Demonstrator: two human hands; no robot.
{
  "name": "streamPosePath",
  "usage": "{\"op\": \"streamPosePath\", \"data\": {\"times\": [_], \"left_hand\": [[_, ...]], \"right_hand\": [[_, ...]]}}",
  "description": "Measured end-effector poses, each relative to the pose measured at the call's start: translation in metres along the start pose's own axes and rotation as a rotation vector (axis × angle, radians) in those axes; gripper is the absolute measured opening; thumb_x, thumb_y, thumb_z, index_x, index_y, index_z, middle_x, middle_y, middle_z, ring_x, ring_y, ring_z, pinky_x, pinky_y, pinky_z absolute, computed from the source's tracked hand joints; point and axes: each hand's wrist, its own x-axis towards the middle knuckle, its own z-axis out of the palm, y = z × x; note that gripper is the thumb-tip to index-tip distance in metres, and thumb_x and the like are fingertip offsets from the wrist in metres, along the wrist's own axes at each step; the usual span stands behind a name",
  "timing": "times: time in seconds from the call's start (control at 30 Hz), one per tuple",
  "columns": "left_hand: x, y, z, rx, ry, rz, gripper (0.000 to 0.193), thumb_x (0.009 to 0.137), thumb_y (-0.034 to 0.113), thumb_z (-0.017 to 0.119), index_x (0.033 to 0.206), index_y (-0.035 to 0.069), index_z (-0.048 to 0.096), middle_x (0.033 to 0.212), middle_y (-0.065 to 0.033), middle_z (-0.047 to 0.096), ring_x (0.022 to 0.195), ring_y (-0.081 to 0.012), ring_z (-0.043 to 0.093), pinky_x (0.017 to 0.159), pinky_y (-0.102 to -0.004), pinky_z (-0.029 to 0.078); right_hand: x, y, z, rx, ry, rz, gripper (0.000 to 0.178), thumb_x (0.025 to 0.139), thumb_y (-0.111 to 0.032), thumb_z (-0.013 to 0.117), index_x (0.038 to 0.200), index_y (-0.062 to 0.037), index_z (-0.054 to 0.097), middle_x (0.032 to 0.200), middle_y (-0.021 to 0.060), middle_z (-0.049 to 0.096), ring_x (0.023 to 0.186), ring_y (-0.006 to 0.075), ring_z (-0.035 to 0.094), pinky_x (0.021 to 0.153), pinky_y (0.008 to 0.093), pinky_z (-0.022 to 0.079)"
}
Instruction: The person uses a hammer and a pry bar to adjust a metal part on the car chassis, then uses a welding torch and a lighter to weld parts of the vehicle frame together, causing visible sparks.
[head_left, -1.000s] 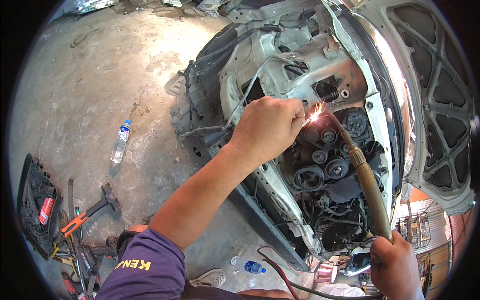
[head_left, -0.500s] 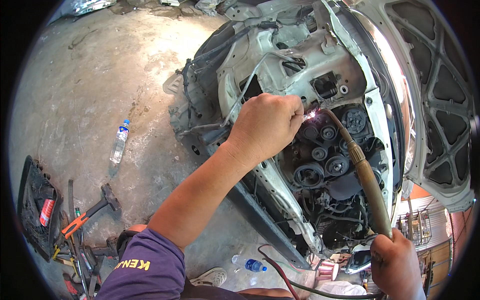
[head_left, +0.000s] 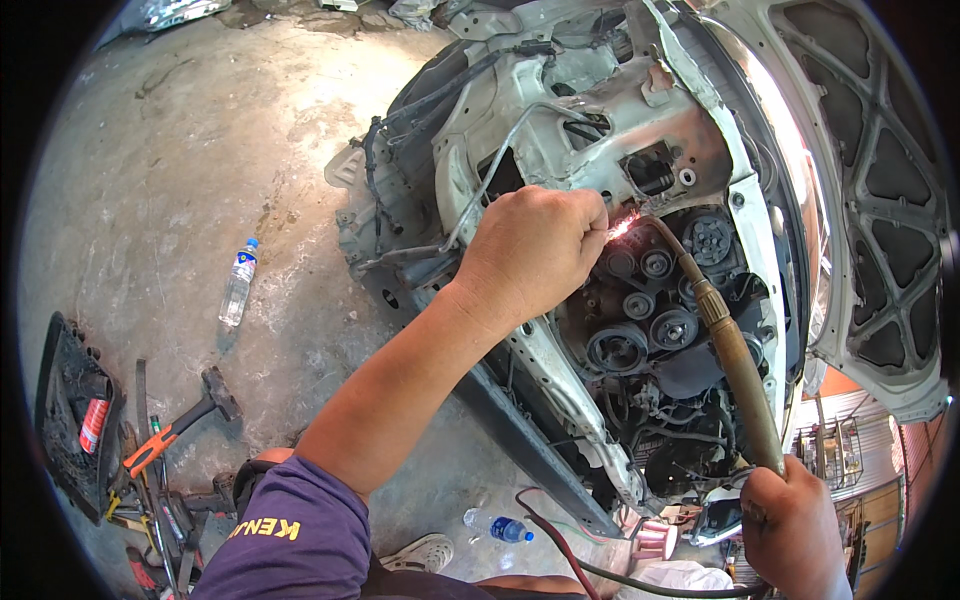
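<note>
My right hand (head_left: 795, 525) is wrapped round the brass-coloured handle of a gas welding torch (head_left: 738, 372). Its thin bent tip points left, and pink-white sparks (head_left: 627, 228) glow between it and my left fingertips. Fingers pinched together, my left hand (head_left: 540, 245) hovers at the edge of the engine bay; whatever sits between its thumb and fingers is too small or hidden to name. Below the sparks is an engine (head_left: 640, 345) with several round pulleys. The bare, pale car body panel (head_left: 590, 165) rises just beyond both hands.
A raised hood (head_left: 880, 180) stands at the right. On the concrete floor are a water bottle (head_left: 238, 285), a hammer (head_left: 185, 425), a black tray (head_left: 65, 430) holding a red can, and several hand tools. Another bottle (head_left: 498, 526) lies near my shoe; hoses (head_left: 650, 585) run along the bottom.
The bright white point at the torch tip has become a pinkish spray of sparks, and reddish light now shows on the panel above. Both hands keep nearly the same place.
</note>
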Motion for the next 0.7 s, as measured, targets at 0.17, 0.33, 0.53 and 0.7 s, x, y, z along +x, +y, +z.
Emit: {"op": "streamPosePath", "data": {"times": [0.17, 0.33, 0.53, 0.7], "left_hand": [[-0.001, 0.000, 0.004, -0.010, -0.009, 0.000, 0.011, 0.092, 0.017, 0.076, 0.090, 0.006, 0.076, 0.080, -0.0123, 0.077, 0.075, -0.0290, 0.077, 0.071, -0.0383, 0.059], [0.000, -0.001, -0.002, 0.010, -0.017, -0.011, 0.012, 0.091, 0.018, 0.077, 0.091, 0.006, 0.076, 0.080, -0.0122, 0.077, 0.076, -0.0290, 0.077, 0.071, -0.0383, 0.059], [0.000, -0.002, 0.002, 0.004, -0.014, 0.004, 0.012, 0.091, 0.018, 0.077, 0.091, 0.006, 0.076, 0.080, -0.0122, 0.077, 0.076, -0.0293, 0.077, 0.071, -0.0379, 0.060], [0.000, -0.003, 0.003, 0.010, -0.012, -0.003, 0.012, 0.092, 0.018, 0.077, 0.091, 0.007, 0.076, 0.080, -0.0122, 0.077, 0.075, -0.0296, 0.077, 0.070, -0.0379, 0.060]], "right_hand": [[0.001, -0.006, -0.017, 0.051, -0.119, 0.028, 0.017, 0.087, 0.005, 0.065, 0.098, -0.0062, 0.059, 0.090, 0.0265, 0.061, 0.085, 0.0509, 0.063, 0.071, 0.0561, 0.050], [0.000, 0.001, 0.000, 0.025, -0.010, -0.007, 0.018, 0.073, 0.007, 0.071, 0.084, -0.0050, 0.062, 0.086, 0.0213, 0.060, 0.076, 0.0443, 0.066, 0.067, 0.0500, 0.051], [0.002, -0.007, -0.017, 0.057, -0.112, 0.013, 0.016, 0.086, 0.005, 0.066, 0.096, -0.0058, 0.059, 0.088, 0.0259, 0.061, 0.084, 0.0500, 0.063, 0.071, 0.0554, 0.049], [0.003, -0.006, -0.016, 0.056, -0.113, 0.011, 0.017, 0.085, 0.006, 0.066, 0.096, -0.0057, 0.059, 0.087, 0.0257, 0.060, 0.082, 0.0494, 0.063, 0.071, 0.0546, 0.049]]}}
